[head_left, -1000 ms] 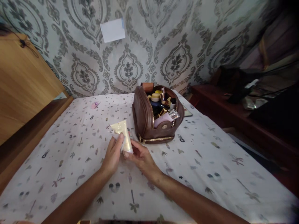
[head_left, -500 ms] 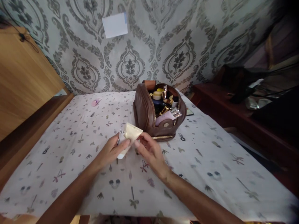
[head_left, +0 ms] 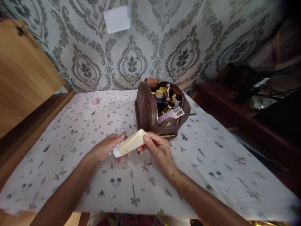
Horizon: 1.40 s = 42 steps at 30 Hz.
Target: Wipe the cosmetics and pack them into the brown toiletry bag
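My right hand (head_left: pixel 160 152) pinches the flat crimped end of a cream-coloured squeeze tube (head_left: pixel 132 142) with a white cap. The tube slants down to the left, its capped end in front of my left hand (head_left: pixel 107 147). That hand is curled around a small whitish item with dark print (head_left: pixel 118 144), mostly hidden behind the tube and fingers, so its kind is unclear. Just beyond my hands stands an unzipped brown toiletry bag (head_left: pixel 147 108). It is filled with several cosmetics, among them a pale pink tube (head_left: pixel 168 116) and a yellow-lidded jar (head_left: pixel 160 93).
A patterned white cloth (head_left: pixel 103 185) covers the table. Toward the back left lies a small pink item (head_left: pixel 96 100). A wooden panel (head_left: pixel 25 59) borders the left side, and a dark red piece of furniture (head_left: pixel 218 103) stands on the right. Patterned wallpaper is behind.
My right hand has taken the cream tube by its crimped end and turned it to a flatter slant. My left thumb has come off the tube's front. The view has shifted slightly.
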Tool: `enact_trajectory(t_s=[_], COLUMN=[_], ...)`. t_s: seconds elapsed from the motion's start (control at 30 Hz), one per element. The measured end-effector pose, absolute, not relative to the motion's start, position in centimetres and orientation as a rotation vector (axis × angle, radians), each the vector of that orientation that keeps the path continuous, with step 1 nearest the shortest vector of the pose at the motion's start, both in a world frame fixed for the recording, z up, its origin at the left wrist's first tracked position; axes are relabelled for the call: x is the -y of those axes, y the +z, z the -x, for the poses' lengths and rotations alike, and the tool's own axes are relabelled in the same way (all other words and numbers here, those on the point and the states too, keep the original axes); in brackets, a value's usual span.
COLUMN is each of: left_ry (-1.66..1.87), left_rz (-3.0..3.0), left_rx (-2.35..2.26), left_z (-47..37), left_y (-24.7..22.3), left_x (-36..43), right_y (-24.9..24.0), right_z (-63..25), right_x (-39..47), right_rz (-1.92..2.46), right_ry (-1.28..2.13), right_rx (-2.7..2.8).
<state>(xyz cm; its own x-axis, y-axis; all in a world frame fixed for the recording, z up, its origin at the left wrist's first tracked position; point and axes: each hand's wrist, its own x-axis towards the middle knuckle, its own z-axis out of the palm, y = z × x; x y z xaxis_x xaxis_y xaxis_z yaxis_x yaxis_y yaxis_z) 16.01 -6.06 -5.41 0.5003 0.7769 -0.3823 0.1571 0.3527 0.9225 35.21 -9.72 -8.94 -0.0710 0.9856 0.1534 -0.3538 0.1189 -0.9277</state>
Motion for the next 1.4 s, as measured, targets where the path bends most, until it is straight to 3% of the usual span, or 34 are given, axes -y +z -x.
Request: enact_trajectory(t_s=[0.27, 0.53, 0.97, 1.4], left_ry=[0.9, 1.059, 1.137, 1.208], left_rz=[-1.275, -1.014, -0.577, -0.34], left_rx=[-1.288, -1.177, -0.994, -1.123], left_z=[-16.1, -16.4, -16.2, -16.9], left_y=[-6.1, -6.2, -6.5, -6.2], left_x=[6.1, 5.6, 4.8, 5.5], right_y=[-9.1, -9.4, -10.5, -8.8], right_z=[-35.4, -35.2, -34.7, -34.8], right_x=[9.5, 9.7, 9.4, 10.8], right_rz=[0.808, 0.842, 0.731, 0.726], right_ry=[1.392, 1.509, 1.617, 1.484], right_rx=[1.118, 1.073, 1.008, 0.985])
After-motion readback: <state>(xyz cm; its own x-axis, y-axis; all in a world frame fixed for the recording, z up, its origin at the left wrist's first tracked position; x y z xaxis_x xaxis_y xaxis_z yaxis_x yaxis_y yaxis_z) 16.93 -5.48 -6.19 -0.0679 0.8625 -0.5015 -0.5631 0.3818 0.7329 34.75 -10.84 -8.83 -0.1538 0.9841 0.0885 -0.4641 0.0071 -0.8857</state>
